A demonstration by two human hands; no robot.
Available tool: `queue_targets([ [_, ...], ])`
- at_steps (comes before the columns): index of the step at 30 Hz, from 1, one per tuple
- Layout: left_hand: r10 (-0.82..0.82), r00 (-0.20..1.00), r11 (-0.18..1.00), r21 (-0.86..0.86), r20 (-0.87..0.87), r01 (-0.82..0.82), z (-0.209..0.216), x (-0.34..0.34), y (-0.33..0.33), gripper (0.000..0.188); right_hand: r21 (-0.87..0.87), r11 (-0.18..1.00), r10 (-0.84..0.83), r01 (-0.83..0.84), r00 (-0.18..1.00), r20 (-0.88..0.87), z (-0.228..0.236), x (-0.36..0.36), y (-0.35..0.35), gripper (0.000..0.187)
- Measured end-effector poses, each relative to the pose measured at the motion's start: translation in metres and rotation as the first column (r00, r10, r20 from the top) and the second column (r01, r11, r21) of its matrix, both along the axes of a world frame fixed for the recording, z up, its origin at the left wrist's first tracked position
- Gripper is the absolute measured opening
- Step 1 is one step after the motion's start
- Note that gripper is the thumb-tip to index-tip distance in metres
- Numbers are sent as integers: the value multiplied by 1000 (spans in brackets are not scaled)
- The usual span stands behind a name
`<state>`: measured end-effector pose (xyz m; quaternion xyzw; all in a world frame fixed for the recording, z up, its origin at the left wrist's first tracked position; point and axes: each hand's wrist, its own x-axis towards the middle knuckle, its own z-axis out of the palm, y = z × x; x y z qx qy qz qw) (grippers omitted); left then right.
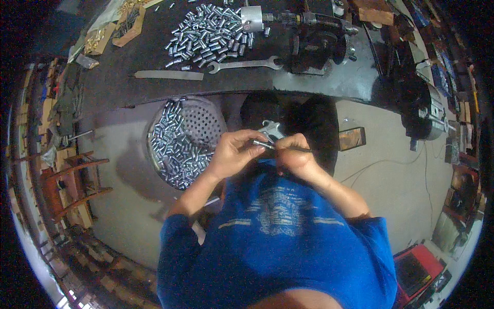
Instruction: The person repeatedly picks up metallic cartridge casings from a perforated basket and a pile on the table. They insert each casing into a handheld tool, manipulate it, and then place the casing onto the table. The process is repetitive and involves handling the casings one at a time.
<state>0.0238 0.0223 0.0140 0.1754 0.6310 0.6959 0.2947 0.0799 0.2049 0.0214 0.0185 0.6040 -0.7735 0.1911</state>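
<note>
While the left hand pinches a small metal sleeve — light, stiff, slick — the right hand grips a thin rod, best held mid-barrel.

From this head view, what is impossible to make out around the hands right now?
- Head view: the small metal piece at the left hand is too small to identify; fingers cover most of it.
- The thin rod in the right hand: its tip is hidden at the meeting point.
- The silver tool behind the hands is half covered by them.
- The perforated basket blurs toward its lower rim.
</note>
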Motion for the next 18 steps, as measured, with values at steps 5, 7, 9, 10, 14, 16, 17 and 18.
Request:
queue_targets([
  [5,23,999,999,25,47,-24,1,-6,-3,18,-26,999,-19,18,999,-29,-5,0,4,20],
  [7,21,990,999,38,136,-26,-2,-6,-3,18,93,996,4,7,993,-117,-2,-1,6,19],
  [9,15,994,1000,-7,106,-15,-3,-5,-3,17,260,966,78,-9,963,-256,0,-3,6,18],
  [10,12,996,1000,-30,91,-10,-3,-4,-2,16,366,931,146,-11,928,-343,2,-4,7,18],
  [14,8,988,1000,-11,156,-7,-6,-3,0,14,465,881,223,87,791,-570,3,-6,5,13],
  [16,-7,988,1000,-27,157,12,-8,-4,0,14,466,882,219,68,818,-532,-3,-6,6,10],
  [17,0,992,1000,-25,129,3,-7,-4,1,14,456,890,206,24,869,-449,-5,-5,7,10],
  [18,7,995,1000,-24,100,-5,-5,-3,2,15,441,897,196,-18,912,-361,-6,-4,7,9],
])
